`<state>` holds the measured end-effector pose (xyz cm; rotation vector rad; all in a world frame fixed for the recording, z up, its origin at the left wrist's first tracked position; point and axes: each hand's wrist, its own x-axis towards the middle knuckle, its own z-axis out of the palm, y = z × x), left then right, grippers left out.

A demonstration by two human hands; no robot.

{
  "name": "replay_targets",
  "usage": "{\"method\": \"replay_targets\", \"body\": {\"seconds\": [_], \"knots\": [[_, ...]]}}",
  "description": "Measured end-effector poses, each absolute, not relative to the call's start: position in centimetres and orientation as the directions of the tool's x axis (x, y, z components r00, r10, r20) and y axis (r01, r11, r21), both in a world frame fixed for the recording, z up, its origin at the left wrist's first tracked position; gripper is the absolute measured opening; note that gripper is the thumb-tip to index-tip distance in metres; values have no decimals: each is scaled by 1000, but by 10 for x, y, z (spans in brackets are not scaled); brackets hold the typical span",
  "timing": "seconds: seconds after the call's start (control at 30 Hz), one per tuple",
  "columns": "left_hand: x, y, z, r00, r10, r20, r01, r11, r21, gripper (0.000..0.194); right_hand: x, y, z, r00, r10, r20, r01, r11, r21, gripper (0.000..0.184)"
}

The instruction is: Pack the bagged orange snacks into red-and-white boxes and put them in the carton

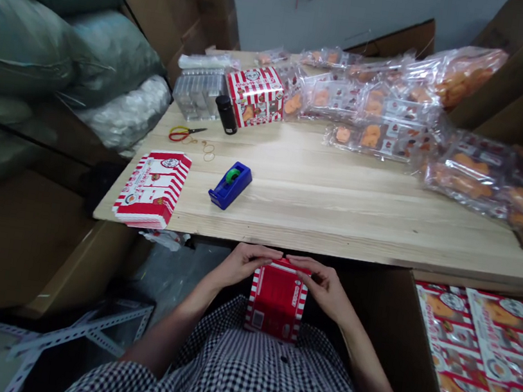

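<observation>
Over the checked shirt, a red striped carton is being clasped by the left hand and right hand, risking slipping or creasing under uneven pressure.

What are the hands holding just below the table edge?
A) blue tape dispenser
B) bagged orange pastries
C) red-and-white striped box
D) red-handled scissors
C. The left hand and right hand close on the top of a red-and-white striped box from either side, just below the wooden table's edge.
</observation>
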<state>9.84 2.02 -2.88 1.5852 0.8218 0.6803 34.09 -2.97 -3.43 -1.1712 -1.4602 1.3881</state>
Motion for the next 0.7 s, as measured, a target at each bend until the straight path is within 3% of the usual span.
{"method": "replay_targets", "body": {"seconds": [0.2, 0.3, 0.37, 0.4, 0.5, 0.7], "knots": [[93, 37, -16, 516, 856, 36, 203, -163, 966, 30, 332, -12, -47, -175, 985, -5, 123, 17, -992, 22], [60, 67, -5, 65, 994, 83, 323, -100, 941, 31, 334, -7, -54, -156, 987, -26, 108, -9, -994, 22], [33, 91, -2, -244, 964, 110, 398, -4, 917, 28, 335, -6, -56, -153, 988, -36, 87, -23, -996, 22], [21, 103, -2, -298, 949, 103, 418, 33, 908, 26, 335, -5, -56, -151, 988, -35, 79, -23, -997, 22], [-2, 133, -9, -293, 956, 21, 417, 107, 903, 19, 334, -5, -55, -142, 990, -25, 77, -14, -997, 24], [-2, 153, -20, -208, 969, -133, 250, 185, 951, 31, 338, -11, -56, -120, 993, -7, 91, 4, -996, 25]]}}
